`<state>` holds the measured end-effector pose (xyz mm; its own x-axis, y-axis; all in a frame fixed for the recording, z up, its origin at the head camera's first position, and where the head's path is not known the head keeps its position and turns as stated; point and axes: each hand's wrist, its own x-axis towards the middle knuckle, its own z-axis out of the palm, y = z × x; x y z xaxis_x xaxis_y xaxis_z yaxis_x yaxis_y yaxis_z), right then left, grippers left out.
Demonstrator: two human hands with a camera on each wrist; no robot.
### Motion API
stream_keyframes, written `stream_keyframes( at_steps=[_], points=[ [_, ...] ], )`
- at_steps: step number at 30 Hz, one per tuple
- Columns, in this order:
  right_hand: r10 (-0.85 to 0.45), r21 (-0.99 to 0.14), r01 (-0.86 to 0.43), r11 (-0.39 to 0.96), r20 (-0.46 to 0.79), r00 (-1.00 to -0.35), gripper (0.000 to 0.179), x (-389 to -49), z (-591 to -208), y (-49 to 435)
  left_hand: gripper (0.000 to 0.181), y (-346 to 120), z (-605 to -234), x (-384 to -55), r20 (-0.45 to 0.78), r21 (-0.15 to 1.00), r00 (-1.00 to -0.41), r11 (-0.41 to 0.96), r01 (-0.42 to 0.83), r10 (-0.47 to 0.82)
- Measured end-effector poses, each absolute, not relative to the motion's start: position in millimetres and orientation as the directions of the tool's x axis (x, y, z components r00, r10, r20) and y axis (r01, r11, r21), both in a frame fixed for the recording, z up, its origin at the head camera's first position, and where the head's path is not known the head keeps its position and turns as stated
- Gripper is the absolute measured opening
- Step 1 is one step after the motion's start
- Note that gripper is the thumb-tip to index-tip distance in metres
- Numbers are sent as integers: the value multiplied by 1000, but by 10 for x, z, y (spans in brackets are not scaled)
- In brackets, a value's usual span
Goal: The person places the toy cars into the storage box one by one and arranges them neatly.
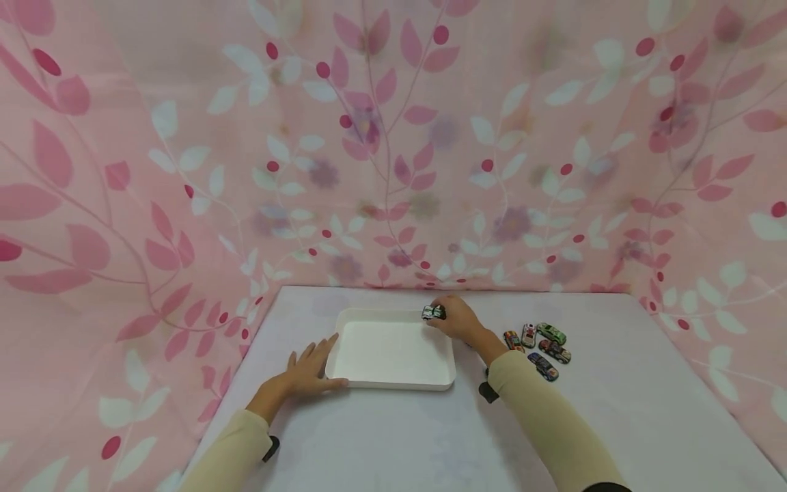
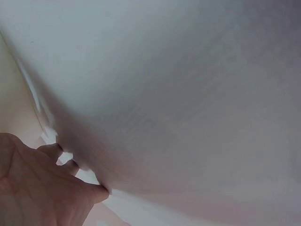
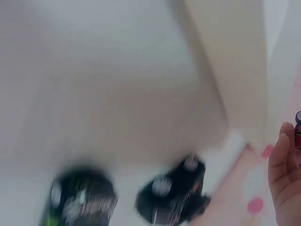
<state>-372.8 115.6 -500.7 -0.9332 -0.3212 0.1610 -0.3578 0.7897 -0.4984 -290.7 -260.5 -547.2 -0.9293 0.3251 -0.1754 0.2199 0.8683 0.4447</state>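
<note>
A white rectangular tray (image 1: 393,385) lies on the table. My left hand (image 1: 309,371) rests against its left side, fingers spread and fairly straight, thumb along the front left corner. The left wrist view also has this hand (image 2: 44,190) at its lower left. Above the tray's far right corner, my right hand (image 1: 456,318) pinches a small toy car (image 1: 432,312), with white and dark parts showing. At the right edge of the right wrist view, the same hand (image 3: 283,174) holds the toy car (image 3: 298,134), mostly cut off by the frame.
To the right of the tray, several toy cars lie grouped, among them a green one (image 1: 551,333), a blue one (image 1: 544,366) and a white-and-red one (image 1: 529,335). My right forearm passes close by them. A pink floral curtain (image 1: 393,171) stands behind the table (image 1: 393,437).
</note>
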Motion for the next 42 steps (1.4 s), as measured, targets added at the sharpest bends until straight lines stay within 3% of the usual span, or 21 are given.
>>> stream_keyframes(
  at_steps=[4, 16, 24, 35, 42],
  points=[
    [-307, -522, -326, 788, 127, -943, 37, -3701, -5075, 940, 112, -2589, -5469, -2901, -168, 448, -931, 867, 220, 323],
    [-398, -513, -390, 765, 99, -912, 26, -3531, -5245, 400, 114, -2578, -5516, -2867, -155, 469, -935, 857, 214, 319],
    [-388, -588, -331, 739, 31, -921, 29, -3490, -5314, 188, 113, -2558, -5498, -2861, -164, 445, -941, 874, 196, 295],
    [-455, -635, -387, 669, 62, -888, 27, -3416, -5407, -49, 114, -2559, -5491, -2917, -199, 388, -939, 903, 188, 281],
    [-471, -654, -392, 647, 61, -880, 28, -3318, -5485, -256, 112, -2555, -5513, -2884, -169, 414, -943, 889, 195, 286]
  ],
)
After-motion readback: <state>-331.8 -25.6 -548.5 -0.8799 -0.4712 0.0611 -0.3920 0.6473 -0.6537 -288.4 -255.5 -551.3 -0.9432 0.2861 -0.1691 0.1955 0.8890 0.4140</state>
